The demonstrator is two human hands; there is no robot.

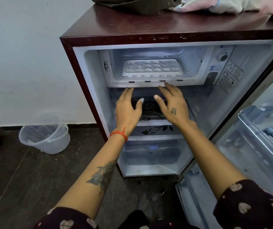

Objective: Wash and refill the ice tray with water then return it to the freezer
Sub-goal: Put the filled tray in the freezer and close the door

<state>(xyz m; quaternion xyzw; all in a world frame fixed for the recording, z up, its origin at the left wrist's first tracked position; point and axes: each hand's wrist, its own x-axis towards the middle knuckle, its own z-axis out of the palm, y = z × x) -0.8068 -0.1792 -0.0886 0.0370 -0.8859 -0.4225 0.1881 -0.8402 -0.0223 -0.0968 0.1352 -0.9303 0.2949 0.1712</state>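
Note:
A white ice tray (pixel 151 67) lies flat on the floor of the freezer compartment (pixel 190 63) at the top of a small open fridge (pixel 149 38). Its cells look filled and pale. My left hand (pixel 127 108) and my right hand (pixel 173 104) hover side by side just below the freezer's front lip, fingers spread, palms down, holding nothing. Both are apart from the tray, a short way in front of and beneath it.
The fridge door (pixel 256 146) swings open to the right with blue shelves. A clear plastic bucket (pixel 46 134) stands on the dark floor at the left wall. Cloths (pixel 215 5) lie on the fridge top. A crisper drawer (pixel 150 154) sits low inside.

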